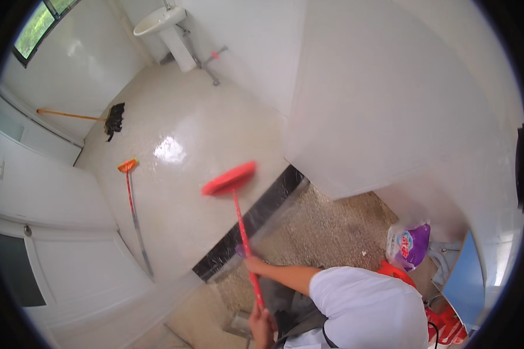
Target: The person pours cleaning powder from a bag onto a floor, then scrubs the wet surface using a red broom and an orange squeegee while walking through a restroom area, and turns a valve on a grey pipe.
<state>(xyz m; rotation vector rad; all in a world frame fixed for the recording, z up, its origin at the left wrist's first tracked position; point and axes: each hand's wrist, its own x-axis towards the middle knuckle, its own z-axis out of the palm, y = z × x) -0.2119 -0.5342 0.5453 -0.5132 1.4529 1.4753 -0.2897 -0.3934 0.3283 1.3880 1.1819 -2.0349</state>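
A broom with a wide red head [230, 178] and a red handle [242, 230] reaches forward from my body. Its head is over the pale, shiny floor beyond a black threshold strip, blurred by motion. My right hand [254, 265] grips the handle partway down, the bare forearm coming out of a white sleeve from the right. Lower, close to my body, my left hand [263, 327] is closed around the handle's near end. Whether the broom head touches the floor I cannot tell.
An orange-headed long-handled tool [128, 166] lies near the white door [75, 264]. Farther back is a black mop [115, 119] with a wooden handle. A white pedestal sink [177, 49] stands at the far wall. At right are a purple-and-white bag [410, 247] and a blue panel [466, 282].
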